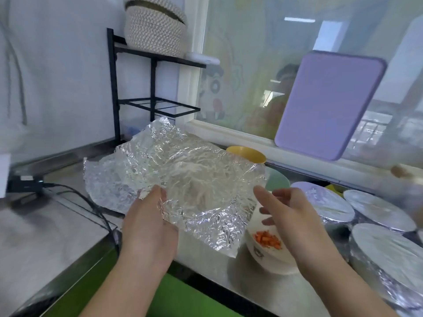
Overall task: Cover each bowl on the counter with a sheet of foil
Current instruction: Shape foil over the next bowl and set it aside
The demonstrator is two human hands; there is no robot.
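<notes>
Left hand pinching the crumpled foil sheet by its near edge, held up left of the uncovered white bowl — right hand open, fingers loose above that bowl, likely poised to take the sheet's other side.

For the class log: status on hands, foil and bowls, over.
Left hand pinches foil sheet; right hand open. White bowl of carrot uncovered. Three bowls foiled. Nothing blocking.

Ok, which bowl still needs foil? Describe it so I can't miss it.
On the steel counter, look left of the three foil-covered bowls. Under the right hand sits a white ceramic bowl, the only one showing chopped orange carrot.
</notes>
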